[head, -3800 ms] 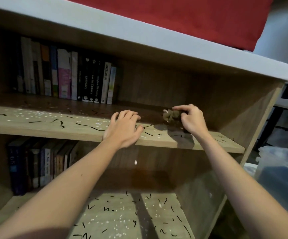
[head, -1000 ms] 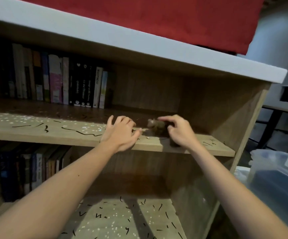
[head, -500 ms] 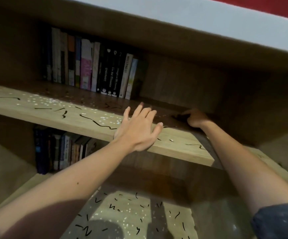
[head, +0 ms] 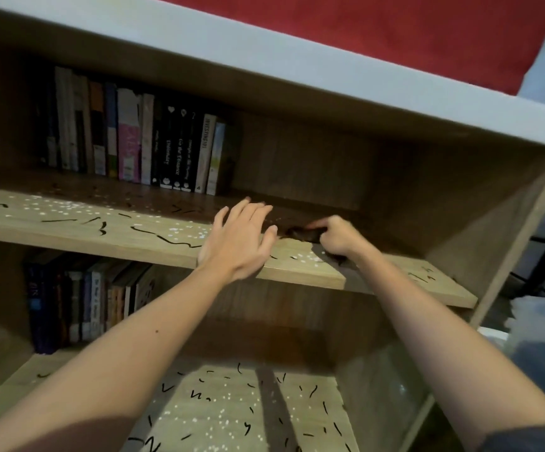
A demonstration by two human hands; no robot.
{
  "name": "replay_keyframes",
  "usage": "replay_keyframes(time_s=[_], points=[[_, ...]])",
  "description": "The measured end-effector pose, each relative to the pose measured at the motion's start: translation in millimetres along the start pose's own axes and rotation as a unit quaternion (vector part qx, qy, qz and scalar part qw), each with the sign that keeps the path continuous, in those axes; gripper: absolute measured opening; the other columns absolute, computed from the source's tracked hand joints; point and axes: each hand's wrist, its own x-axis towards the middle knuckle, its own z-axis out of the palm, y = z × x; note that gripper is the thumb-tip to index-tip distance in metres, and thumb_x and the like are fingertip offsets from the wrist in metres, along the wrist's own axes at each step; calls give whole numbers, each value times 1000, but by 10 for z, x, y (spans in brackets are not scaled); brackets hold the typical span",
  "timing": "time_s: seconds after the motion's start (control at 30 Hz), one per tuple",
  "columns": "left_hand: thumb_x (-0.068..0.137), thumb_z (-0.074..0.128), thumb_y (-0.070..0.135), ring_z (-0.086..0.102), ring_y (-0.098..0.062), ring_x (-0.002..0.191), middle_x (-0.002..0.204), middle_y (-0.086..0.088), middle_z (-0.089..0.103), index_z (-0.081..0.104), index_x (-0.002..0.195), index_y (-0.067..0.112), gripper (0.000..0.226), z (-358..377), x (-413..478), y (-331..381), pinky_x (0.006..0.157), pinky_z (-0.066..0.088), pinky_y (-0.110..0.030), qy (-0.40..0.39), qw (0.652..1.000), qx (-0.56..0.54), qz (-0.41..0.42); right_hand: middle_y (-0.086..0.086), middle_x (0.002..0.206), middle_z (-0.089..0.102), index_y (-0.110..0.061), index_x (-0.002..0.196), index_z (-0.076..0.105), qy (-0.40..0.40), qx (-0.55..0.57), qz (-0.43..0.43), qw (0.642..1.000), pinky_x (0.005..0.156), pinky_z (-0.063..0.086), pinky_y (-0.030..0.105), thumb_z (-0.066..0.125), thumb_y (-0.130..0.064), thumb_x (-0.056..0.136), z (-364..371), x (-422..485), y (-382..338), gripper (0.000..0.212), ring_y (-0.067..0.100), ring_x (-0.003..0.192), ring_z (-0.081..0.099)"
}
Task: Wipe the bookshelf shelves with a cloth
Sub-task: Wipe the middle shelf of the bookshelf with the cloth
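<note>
With the left hand (head: 241, 238) spread flat on the shelf (head: 101, 247) as a brace, the right hand (head: 338, 238), gripping the cloth (head: 303, 235), should press firmly and sweep through the specks (head: 184, 232).

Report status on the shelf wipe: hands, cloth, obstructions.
Left hand flat on upper shelf edge, open. Right hand grips cloth on that shelf. White specks and dark strands litter the shelf left of hands. Books upright at back left, apart from cloth.

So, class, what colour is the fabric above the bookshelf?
The fabric is plain red, seen in the head view.
</note>
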Motion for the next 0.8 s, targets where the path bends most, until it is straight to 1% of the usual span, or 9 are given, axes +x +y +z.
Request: replay_keyframes(time_s=[0.07,0.13,0.23,0.37,0.47,0.57,0.67,0.73,0.8], points=[[99,33,34,19,-11,141,147,4,37,39,140,22,43,-16,5,5,114,10,-34,9,999,-32,7,4,125,59,-29,117,63,12,-16,-29,999,98,44,41,42,-3,84,116,-184,-163,48,26,114,51],[99,36,31,23,-11,139,145,5,40,44,136,23,39,-61,-32,4,114,9,-33,18,999,-45,6,4,120,59,-25,116,65,6,8,-92,996,95,45,36,42,-2,87,160,-458,-351,43,24,109,52],[99,35,30,26,-9,137,143,6,43,49,131,23,36,-160,-238,-49,113,-6,-30,34,998,-39,26,1,115,56,-22,114,65,-26,58,-170,983,86,43,26,40,2,89,67,-878,-506,43,16,104,51],[91,17,44,31,-10,137,142,6,46,49,134,22,58,-273,-636,-305,108,-19,-24,49,996,23,72,2,125,52,-24,114,65,112,112,-66,985,102,38,32,40,2,91,-86,-768,-365,43,19,119,45],[88,4,51,11,-7,143,153,6,27,28,147,23,69,-249,-821,-538,110,-19,-30,5,996,73,58,4,124,54,-26,116,63,152,14,-20,988,101,40,42,43,-5,92,110,-785,-344,38,26,117,46],[88,0,51,-7,-5,141,157,8,12,10,149,27,67,-194,-890,-625,110,-22,-33,-26,991,112,67,0,117,53,-26,119,62,180,-32,-94,979,93,40,31,42,-6,92,457,-1089,-503,39,20,108,44],[82,-5,51,-5,-6,143,157,10,8,7,150,29,72,-197,-878,-615,109,-22,-34,-30,992,108,65,-5,109,52,-22,111,66,143,81,-165,972,85,32,11,39,1,91,488,-1345,-690,41,13,106,42],[81,-8,52,-4,-5,144,157,11,9,6,149,30,73,-211,-874,-625,111,-20,-34,-34,992,101,68,-4,108,52,-21,108,68,176,141,-132,965,91,33,16,39,3,91,379,-1261,-659,41,14,107,43],[81,-9,52,-2,-5,144,157,11,11,5,149,31,73,-202,-882,-643,111,-19,-33,-33,992,102,70,-1,114,53,-22,111,66,238,116,-62,962,97,37,29,40,0,91,302,-1104,-538,40,19,109,43]])
